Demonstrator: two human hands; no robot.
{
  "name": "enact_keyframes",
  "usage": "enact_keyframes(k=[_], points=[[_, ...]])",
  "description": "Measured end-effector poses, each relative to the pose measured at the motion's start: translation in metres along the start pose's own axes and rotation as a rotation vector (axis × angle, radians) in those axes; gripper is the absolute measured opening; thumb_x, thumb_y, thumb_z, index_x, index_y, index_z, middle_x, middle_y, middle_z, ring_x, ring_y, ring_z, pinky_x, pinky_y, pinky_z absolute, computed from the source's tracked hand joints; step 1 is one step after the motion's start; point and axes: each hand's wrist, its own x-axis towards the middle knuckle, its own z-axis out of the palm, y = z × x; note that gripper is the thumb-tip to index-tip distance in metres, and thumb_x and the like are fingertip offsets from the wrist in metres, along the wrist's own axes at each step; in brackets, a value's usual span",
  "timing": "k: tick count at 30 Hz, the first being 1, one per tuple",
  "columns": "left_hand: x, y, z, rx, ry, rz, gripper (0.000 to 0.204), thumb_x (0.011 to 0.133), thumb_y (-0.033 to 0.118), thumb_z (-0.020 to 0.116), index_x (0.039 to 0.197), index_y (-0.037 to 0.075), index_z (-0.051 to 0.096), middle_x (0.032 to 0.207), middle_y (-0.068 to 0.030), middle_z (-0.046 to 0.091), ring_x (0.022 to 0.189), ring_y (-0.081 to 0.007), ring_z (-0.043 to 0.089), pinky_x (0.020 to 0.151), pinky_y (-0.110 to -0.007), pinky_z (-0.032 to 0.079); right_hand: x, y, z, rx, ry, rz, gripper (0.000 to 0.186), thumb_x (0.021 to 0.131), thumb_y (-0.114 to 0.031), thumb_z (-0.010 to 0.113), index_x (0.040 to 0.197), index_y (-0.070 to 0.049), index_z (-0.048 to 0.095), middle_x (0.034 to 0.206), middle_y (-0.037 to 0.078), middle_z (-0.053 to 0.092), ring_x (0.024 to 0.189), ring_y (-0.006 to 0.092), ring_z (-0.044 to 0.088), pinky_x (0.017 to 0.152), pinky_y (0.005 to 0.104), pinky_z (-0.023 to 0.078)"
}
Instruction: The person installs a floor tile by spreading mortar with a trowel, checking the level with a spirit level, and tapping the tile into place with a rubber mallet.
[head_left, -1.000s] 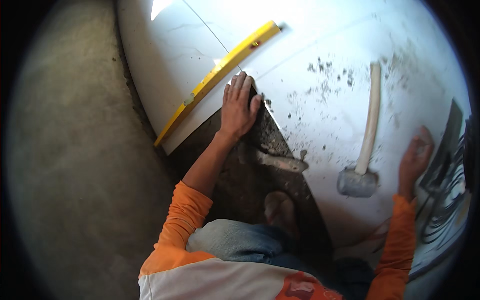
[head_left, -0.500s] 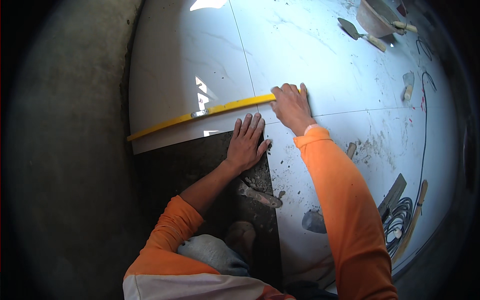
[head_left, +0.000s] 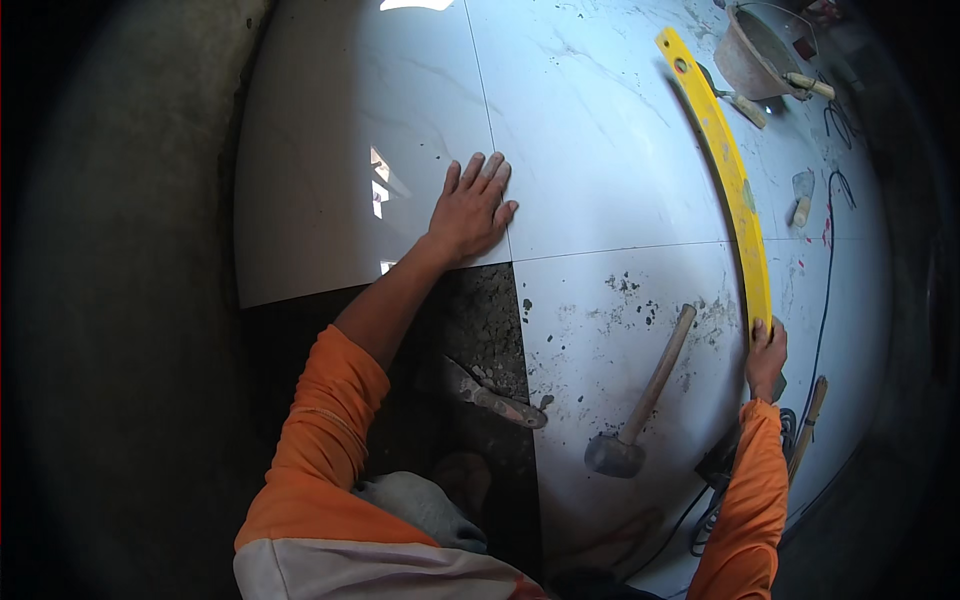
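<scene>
White tiles [head_left: 340, 120] cover most of the floor, meeting a dark bare patch [head_left: 490, 315] towards 7 o'clock. We see that the yellow level [head_left: 735, 185], which lay across the tiles beside our left hand [head_left: 470, 215] half a second ago, has swung to 2 o'clock, uncovering the surface there. Our right hand [head_left: 766, 358], at about 4 o'clock, grips its near end; we cannot tell whether the level touches the floor. Our left hand, fingers spread around nothing, has shifted forward onto the tile towards 12 o'clock. The mallet [head_left: 615, 456] lies at 4 o'clock.
</scene>
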Motion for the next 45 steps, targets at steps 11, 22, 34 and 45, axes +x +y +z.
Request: enact_keyframes(k=[11, 22, 34, 45], points=[[0.053, -0.019, 0.006, 0.102, -0.03, -0.195, 0.068, 0.101, 0.051, 0.03, 0.153, 0.007, 0.027, 0.162, -0.0117, 0.022, 0.15, -0.0324, 0.015, 0.12, -0.054, 0.008, -0.047, 0.058, 0.016, 0.151, -0.109, 0.259, 0.03, 0.098, -0.024, 0.06, 0.113, 0.003, 0.063, 0.088, 0.016, 0.067, 0.076, 0.0255, 0.065, 0.073, 0.0365, 0.051], [-0.054, -0.014, -0.01, 0.045, -0.062, -0.134, 0.066, 0.1, 0.05, 0.036, 0.153, 0.011, 0.03, 0.161, -0.0115, 0.024, 0.15, -0.0328, 0.017, 0.12, -0.056, 0.007, -0.137, -0.098, 0.015, 0.016, -0.413, -0.744, 0.047, 0.084, -0.001, 0.059, 0.13, -0.004, 0.057, 0.136, 0.023, 0.048, 0.129, 0.0419, 0.044, 0.109, 0.0505, 0.035], [-0.236, -0.199, -0.06, 0.368, -0.059, -0.964, 0.071, 0.102, 0.055, 0.031, 0.156, 0.01, 0.021, 0.162, -0.0176, 0.017, 0.15, -0.0372, 0.015, 0.12, -0.055, 0.013, -0.264, -0.158, -0.043, 0.117, -0.629, -0.4, 0.078, 0.083, -0.032, 0.073, 0.147, -0.006, 0.037, 0.15, 0.033, 0.024, 0.135, 0.0489, 0.033, 0.109, 0.0568, 0.031], [-0.296, -0.218, -0.063, 0.397, 0.052, -0.895, 0.062, 0.104, 0.045, 0.032, 0.154, 0.008, 0.027, 0.16, -0.018, 0.023, 0.148, -0.0326, 0.021, 0.121, -0.048, 0.017, -0.233, -0.195, -0.081, 0.511, -0.392, -0.571, 0.083, 0.065, -0.015, 0.077, 0.137, 0.0, 0.039, 0.13, 0.025, 0.049, 0.114, 0.0376, 0.054, 0.096, 0.0452, 0.046]])
